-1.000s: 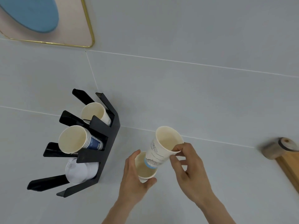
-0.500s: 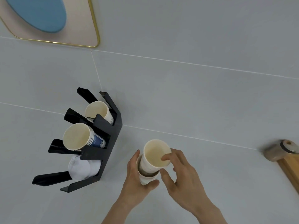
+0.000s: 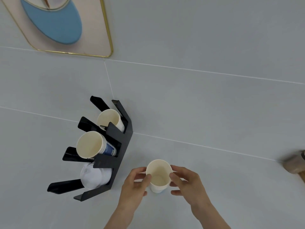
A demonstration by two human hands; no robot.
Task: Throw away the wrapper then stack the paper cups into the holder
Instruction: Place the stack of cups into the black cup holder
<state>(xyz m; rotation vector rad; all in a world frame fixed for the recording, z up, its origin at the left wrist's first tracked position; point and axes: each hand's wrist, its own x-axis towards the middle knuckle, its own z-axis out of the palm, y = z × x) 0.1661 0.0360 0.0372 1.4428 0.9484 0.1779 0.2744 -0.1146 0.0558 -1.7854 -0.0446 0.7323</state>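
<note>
Since a moment ago, my right hand [image 3: 186, 184] has pushed its cup fully into my left hand's [image 3: 137, 184] cup; both hands' fingers pinch the nested paper cups [image 3: 158, 176] loosely, beside the black holder [image 3: 122, 142]. Next, I should grip firmly and aim squarely for a slot.

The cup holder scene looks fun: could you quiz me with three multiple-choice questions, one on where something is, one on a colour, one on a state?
1. Where is the black holder relative to the hands?
A. To their left
B. To their right
C. Beneath them

2. What colour is the print on the middle stack of cups?
A. Red
B. Blue
C. Green

3. What is the cup between the left hand and right hand like?
A. Crushed
B. Lying sideways
C. Mouth up, showing its inside

Answers: 1 A, the holder stands left of both hands. 2 B, its side shows blue. 3 C, its round open mouth faces the camera.
</note>
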